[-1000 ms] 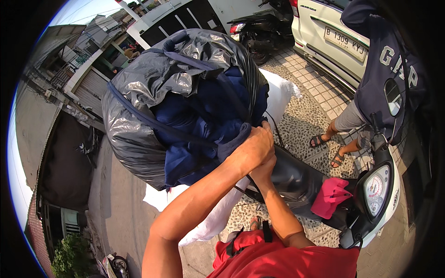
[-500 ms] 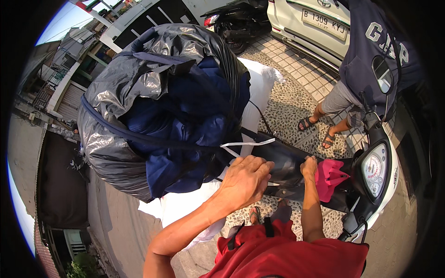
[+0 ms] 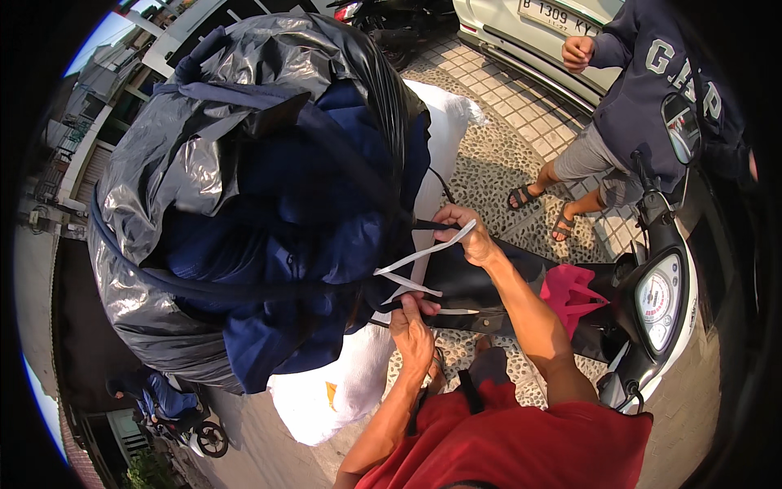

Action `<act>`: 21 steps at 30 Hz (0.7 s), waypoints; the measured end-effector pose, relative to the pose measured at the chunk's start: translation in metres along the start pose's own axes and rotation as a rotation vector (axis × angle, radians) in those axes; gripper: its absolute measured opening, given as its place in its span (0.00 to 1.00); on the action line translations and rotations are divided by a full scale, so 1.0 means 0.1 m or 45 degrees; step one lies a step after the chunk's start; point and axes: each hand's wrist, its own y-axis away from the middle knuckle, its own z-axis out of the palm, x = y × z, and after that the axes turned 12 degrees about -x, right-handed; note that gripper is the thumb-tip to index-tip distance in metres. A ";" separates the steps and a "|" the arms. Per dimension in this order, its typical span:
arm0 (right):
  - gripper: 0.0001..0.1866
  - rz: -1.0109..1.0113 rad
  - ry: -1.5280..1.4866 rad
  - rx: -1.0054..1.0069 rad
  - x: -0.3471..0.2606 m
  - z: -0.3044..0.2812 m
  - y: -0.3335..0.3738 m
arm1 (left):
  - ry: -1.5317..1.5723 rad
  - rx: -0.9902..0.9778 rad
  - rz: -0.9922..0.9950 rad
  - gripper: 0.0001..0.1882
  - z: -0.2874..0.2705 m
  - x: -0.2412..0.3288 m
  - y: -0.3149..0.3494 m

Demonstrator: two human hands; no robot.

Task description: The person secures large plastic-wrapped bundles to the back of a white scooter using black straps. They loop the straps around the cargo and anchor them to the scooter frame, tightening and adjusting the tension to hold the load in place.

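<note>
A large black plastic bundle (image 3: 183, 175) with navy cloth (image 3: 277, 208) bulging from its opening sits on the motor scooter's black seat (image 3: 505, 285). A dark blue strap (image 3: 220, 287) runs around the bundle toward my hands. My left hand (image 3: 414, 330) is closed at the bundle's lower right edge, pinching the dark strap's near end. Farther out, my right hand (image 3: 471, 235) pinches another dark strap end, its fingers curled. White strips (image 3: 419, 257) stretch between the bundle and my hands; whether the right fingers also grip one is unclear.
White sacks (image 3: 326, 399) lie beneath the bundle on both sides. A pink bag (image 3: 570, 297) hangs before the scooter's handlebar and dial (image 3: 658, 297). Another person in a dark hoodie (image 3: 652, 90) stands at the far right, near a white car (image 3: 521, 57). A motorbike rider (image 3: 167, 399) is at lower left.
My right hand has moved left from the seat near the pink bag to the straps. My left hand has lowered toward me. The other person's hand now shows, and a motorbike rider has appeared.
</note>
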 end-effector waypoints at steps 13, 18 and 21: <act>0.09 -0.171 1.420 0.227 0.98 -0.30 0.00 | -1.351 -0.013 0.098 0.14 -0.39 -1.14 -0.04; 0.07 -0.125 1.380 0.182 1.06 -0.35 -0.08 | -1.384 0.023 0.177 0.12 -0.36 -1.20 0.00; 0.06 -0.208 1.344 0.229 1.28 -0.38 -0.08 | -1.307 0.097 0.121 0.17 -0.40 -1.32 -0.05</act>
